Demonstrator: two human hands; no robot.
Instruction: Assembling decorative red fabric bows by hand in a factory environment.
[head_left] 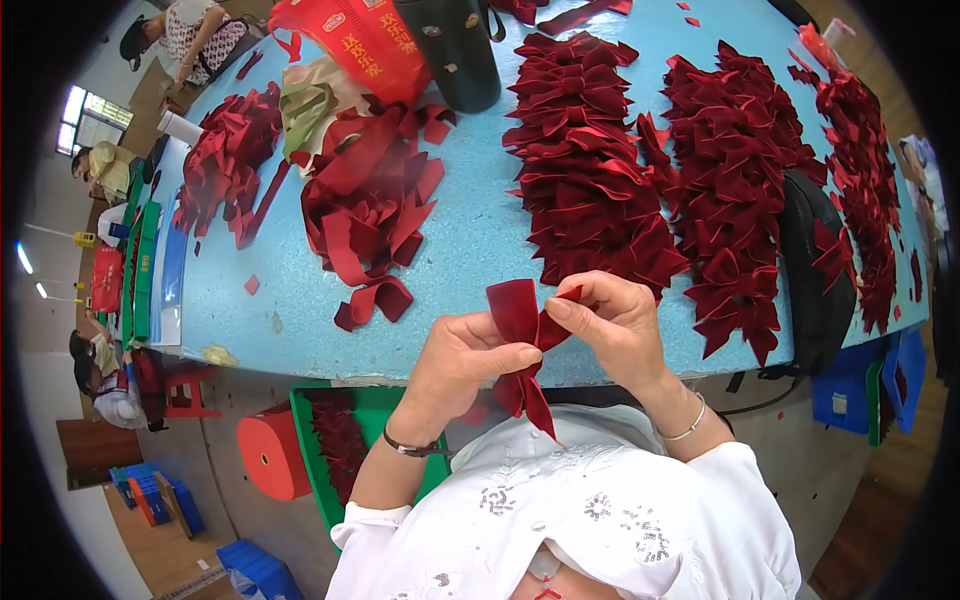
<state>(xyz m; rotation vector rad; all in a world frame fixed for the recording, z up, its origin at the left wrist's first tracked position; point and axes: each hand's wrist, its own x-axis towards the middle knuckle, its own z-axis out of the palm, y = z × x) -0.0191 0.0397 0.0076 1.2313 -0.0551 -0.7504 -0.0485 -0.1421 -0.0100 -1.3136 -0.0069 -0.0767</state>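
Between my hands, just above the table's near edge, is a dark red velvet ribbon bow (517, 318) with its tails hanging down. My left hand (462, 358) pinches it around the middle, thumb lying across the front. With thumb and forefinger, my right hand (615, 325) grips the bow's right-hand loop. Beyond my right hand lie long rows of similar red bows (585, 170), packed close together. A loose heap of red ribbon strips (365, 205) rests on the blue table (460, 235), ahead of my left hand.
A second ribbon heap (232, 155) lies farther left. A red bag (350, 45) and a dark tumbler (455, 55) stand at the back. A black bag (815, 270) sits at right among the bows. Below the edge are a green crate (375, 400) and a red roll (272, 455).
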